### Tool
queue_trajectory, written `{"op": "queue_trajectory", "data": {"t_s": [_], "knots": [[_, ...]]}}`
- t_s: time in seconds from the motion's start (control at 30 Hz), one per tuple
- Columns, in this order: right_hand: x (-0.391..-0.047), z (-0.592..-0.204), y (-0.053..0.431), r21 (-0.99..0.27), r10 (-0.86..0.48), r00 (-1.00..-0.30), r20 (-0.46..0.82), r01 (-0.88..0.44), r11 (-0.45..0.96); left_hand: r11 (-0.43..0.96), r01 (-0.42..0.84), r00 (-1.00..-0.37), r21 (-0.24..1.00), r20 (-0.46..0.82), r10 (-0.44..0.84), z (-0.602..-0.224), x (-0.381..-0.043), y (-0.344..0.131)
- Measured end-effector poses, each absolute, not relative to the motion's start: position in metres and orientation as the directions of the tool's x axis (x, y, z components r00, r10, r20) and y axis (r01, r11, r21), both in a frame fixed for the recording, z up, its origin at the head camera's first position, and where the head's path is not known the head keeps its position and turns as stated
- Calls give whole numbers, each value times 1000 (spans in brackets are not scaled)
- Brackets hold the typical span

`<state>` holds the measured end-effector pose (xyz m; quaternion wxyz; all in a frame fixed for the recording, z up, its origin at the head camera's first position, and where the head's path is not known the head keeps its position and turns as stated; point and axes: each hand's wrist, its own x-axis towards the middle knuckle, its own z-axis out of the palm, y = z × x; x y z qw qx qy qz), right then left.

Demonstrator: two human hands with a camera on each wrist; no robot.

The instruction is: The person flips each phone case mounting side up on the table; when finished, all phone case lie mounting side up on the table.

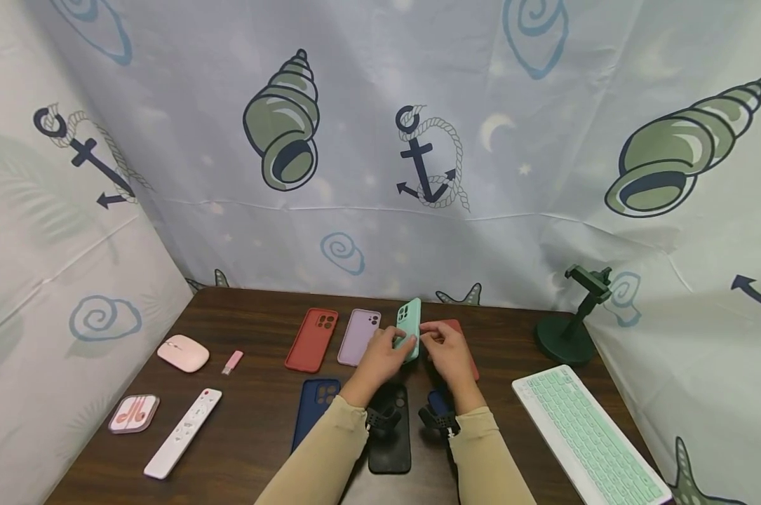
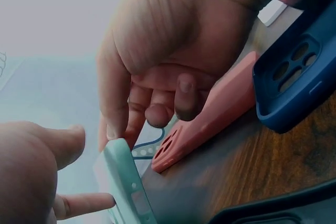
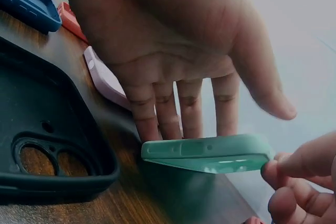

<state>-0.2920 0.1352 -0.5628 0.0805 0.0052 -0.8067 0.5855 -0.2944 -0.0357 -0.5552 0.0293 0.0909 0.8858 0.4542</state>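
A mint-green phone case (image 1: pixel 409 322) is held up between both hands above the table. My left hand (image 1: pixel 380 354) supports it from the left with nearly straight fingers (image 3: pixel 189 106); in the right wrist view the thumb stands apart from the fingers. My right hand (image 1: pixel 449 354) pinches one corner of the case between thumb and fingertips (image 3: pixel 269 170). Under the right hand lies a red phone case (image 1: pixel 473 365). A lilac phone case (image 1: pixel 359 328) is beside the left hand. Below the wrists lies a black phone case (image 1: pixel 389 456), partly covered by the left forearm.
To the left are a red case (image 1: pixel 311 340), a blue case (image 1: pixel 311 410), a pink mouse (image 1: pixel 184 353), a pink USB stick (image 1: pixel 233 361), an earphone box (image 1: pixel 134 414) and a white remote (image 1: pixel 183 433). A keyboard (image 1: pixel 591 435) and a green phone stand (image 1: pixel 566 337) are at right.
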Motion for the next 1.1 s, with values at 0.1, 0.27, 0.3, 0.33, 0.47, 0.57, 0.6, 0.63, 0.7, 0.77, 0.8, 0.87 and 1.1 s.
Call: {"op": "queue_trajectory", "data": {"t_s": [0.1,0.27,0.3,0.33,0.47,0.57,0.6,0.63,0.7,0.77,0.8,0.87,1.1], "knots": [[-292,-563,134,-947,57,-988,142,-119,299,577,117,-984,808,16,177,-554,-295,-37],[-291,-561,134,-946,6,-988,152,-143,292,582,85,-988,809,-6,153,-554,-297,-38],[-291,-561,133,-946,-7,-988,153,-148,289,580,75,-989,811,-13,146,-554,-298,-38],[-291,-560,133,-947,-20,-988,151,-150,285,575,67,-990,815,-18,141,-553,-298,-38],[-291,-559,132,-959,-35,-993,114,-119,257,557,60,-992,828,-12,125,-551,-298,-39],[-291,-559,133,-966,-8,-999,53,-53,251,554,72,-993,830,10,115,-550,-298,-38],[-291,-560,134,-966,-1,-1000,20,-19,256,548,73,-994,833,14,111,-549,-298,-38],[-291,-561,134,-967,1,-1000,-21,20,254,543,75,-994,836,21,106,-549,-298,-38],[-291,-563,135,-959,-15,-995,-100,92,268,528,71,-995,846,26,92,-548,-298,-38],[-290,-565,134,-947,-46,-985,-168,149,286,512,67,-996,857,31,78,-548,-298,-39],[-289,-565,134,-942,-59,-978,-198,173,289,507,64,-997,860,33,71,-547,-298,-39],[-288,-565,134,-935,-80,-971,-225,191,300,504,58,-998,862,36,53,-547,-298,-40],[-286,-564,132,-933,-101,-967,-232,192,304,486,51,-999,873,53,11,-543,-296,-43]]}}
